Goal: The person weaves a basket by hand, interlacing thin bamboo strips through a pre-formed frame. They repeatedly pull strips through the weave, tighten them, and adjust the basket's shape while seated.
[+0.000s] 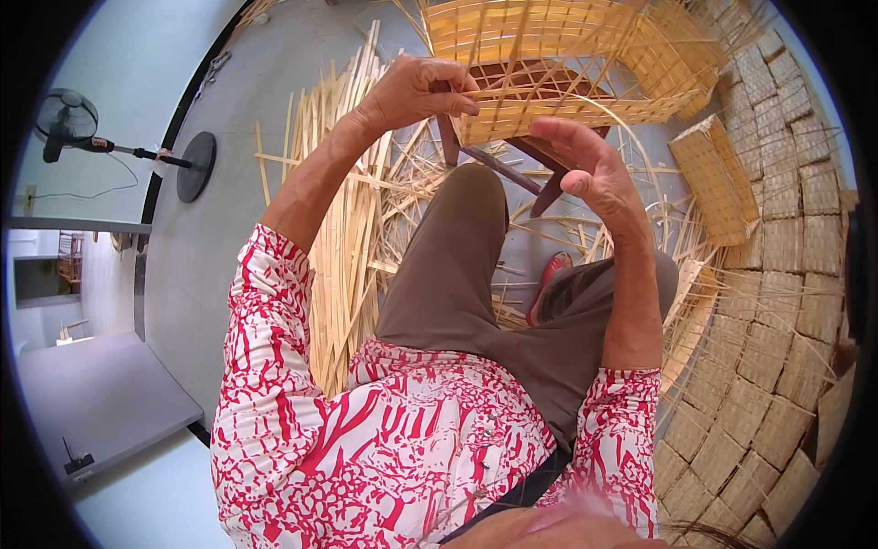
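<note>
L: fan (196, 166) on floor (245, 96), most open room; then strip pile (343, 197). L hand (425, 93) pinches woven basket (572, 32) by near edge, L end. Basket's over stool (551, 192); prob. light, springy, strips may split; best hold = woven edge, not loose ends. R hand (599, 178) wide, no grip, contact unclear. Far R: stacked woven pieces (768, 284), tight.
</note>
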`<state>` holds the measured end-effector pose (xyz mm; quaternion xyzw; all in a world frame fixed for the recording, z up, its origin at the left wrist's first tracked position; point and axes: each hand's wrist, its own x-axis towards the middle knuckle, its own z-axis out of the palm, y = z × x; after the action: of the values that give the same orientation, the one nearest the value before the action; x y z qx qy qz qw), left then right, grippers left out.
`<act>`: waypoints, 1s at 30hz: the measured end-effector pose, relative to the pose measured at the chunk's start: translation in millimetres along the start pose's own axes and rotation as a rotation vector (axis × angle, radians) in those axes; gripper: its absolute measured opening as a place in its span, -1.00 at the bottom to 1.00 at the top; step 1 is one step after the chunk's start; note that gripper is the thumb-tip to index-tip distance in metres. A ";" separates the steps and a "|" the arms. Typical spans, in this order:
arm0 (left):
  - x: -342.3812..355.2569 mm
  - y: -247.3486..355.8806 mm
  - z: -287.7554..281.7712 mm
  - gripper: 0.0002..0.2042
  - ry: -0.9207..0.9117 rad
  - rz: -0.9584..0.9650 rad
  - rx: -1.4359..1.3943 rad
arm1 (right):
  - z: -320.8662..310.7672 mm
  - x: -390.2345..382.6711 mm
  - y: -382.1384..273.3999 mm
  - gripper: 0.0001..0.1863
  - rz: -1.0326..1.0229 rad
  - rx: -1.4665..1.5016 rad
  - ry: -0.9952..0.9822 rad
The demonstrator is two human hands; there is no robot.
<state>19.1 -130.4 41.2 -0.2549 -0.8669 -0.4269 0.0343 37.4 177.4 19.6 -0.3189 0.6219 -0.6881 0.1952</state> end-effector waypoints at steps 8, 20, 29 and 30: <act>-1.5 -7.2 -6.4 -0.83 -0.049 0.078 0.254 | -43.4 5.9 60.6 -0.70 -0.034 1.002 0.452; -28.7 -17.8 -1.3 -0.75 0.311 0.149 0.264 | -42.8 32.4 49.1 -0.87 0.083 0.703 0.643; -28.0 -28.5 48.8 -0.26 0.951 -0.091 -0.098 | -26.1 38.8 27.9 -0.85 0.126 0.616 0.597; -18.0 -32.5 56.7 -0.27 0.998 -0.136 -0.254 | -24.9 40.5 27.0 -0.85 0.125 0.608 0.585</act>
<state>28.4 -111.3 -23.2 0.0346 -0.7010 -0.5998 0.3844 -12.1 164.6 0.5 0.0000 0.4381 -0.8884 0.1369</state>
